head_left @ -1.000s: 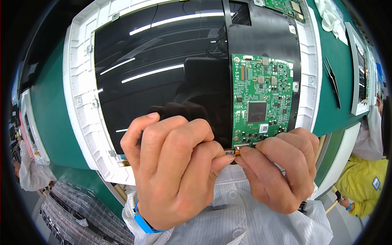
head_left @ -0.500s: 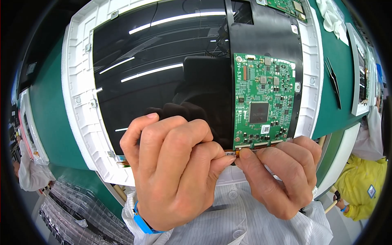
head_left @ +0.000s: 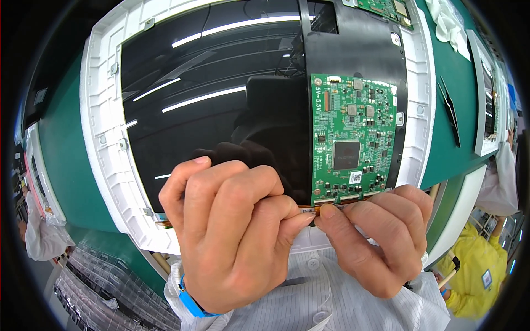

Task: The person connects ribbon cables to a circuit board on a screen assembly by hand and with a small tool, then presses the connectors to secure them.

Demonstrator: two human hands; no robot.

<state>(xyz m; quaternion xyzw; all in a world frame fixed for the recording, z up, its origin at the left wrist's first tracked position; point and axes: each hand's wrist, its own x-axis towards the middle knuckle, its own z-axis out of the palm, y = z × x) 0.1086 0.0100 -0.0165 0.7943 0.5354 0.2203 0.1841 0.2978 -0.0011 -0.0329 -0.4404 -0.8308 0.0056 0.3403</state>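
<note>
A green circuit board [head_left: 331,129] lies on the right part of a dark, glossy display panel [head_left: 187,132], which sits inside a white plastic frame [head_left: 102,165]. Along the board's near edge runs a thin orange-brown flat flex cable [head_left: 307,210]. My left hand [head_left: 234,237] is closed, its thumb and index finger pinching the cable near the board's lower left corner. Right beside it, my right hand [head_left: 381,237] is also closed, its thumb pressed on the cable below the white connectors. The fingertips partly hide the cable's end.
Black tweezers [head_left: 451,116] lie on the green mat [head_left: 441,160] to the right. Beyond them are white cloth [head_left: 450,27] and another framed panel [head_left: 479,99]. Clear plastic trays [head_left: 116,281] stand at lower left. A person in yellow [head_left: 475,270] is at the right.
The board, panel and frame have shifted slightly left, and both my hands with them, their pinch kept. At the right, the person in yellow has changed posture.
</note>
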